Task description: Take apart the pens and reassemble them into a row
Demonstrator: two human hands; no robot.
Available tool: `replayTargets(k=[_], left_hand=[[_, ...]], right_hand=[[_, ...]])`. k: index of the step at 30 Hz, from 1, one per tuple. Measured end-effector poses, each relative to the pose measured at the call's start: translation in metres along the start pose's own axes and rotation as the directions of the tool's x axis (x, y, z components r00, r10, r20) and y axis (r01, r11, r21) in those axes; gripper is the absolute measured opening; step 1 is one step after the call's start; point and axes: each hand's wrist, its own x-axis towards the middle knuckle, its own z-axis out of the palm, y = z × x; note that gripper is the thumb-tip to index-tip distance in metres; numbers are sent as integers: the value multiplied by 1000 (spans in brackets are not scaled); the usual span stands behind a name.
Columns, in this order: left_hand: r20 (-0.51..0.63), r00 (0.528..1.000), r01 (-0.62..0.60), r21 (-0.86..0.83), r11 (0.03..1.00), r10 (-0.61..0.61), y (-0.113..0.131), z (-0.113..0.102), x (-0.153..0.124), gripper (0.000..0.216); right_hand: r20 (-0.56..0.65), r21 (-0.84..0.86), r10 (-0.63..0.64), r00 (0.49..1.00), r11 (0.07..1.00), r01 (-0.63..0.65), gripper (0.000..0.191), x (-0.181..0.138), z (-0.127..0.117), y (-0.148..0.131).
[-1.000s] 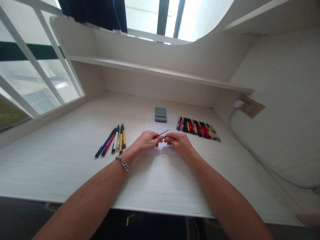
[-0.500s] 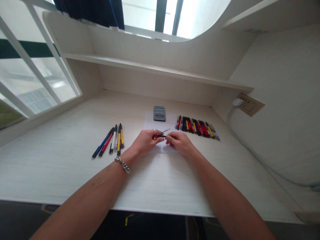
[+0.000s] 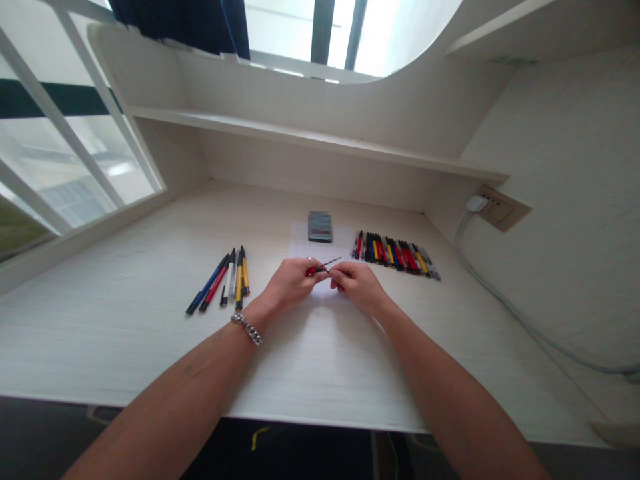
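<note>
My left hand, with a ring on a finger and a chain bracelet at the wrist, is closed around a red and black pen piece. A thin dark rod, which looks like a pen refill, sticks out from the same hand towards the upper right. Fingertips of my right hand are pinched at the end of a small black pen part between the hands. Most of that part is covered by fingers. Both hands are over a white paper sheet on the desk.
Left of my hands lie several loose pens in blue, red, white and yellow. A row of many pens lies at the right. Behind the hands is a dark rectangular device. A cable runs from the wall socket.
My fingers have drawn slightly closer together, so less of the black part shows between them. The thin rod stays in the left hand. The laid-out pens have not moved.
</note>
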Motion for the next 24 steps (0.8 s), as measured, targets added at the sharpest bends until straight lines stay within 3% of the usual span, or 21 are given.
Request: replayTargets(k=[14, 24], left_hand=[[-7, 999, 43, -96, 994, -44, -7, -2, 0, 20], [-7, 998, 56, -121, 991, -57, -5, -1, -3, 17]], right_hand=[[45, 88, 49, 998, 995, -53, 26, 0, -2, 13], [70, 139, 97, 993, 985, -106, 25, -1, 0, 7]])
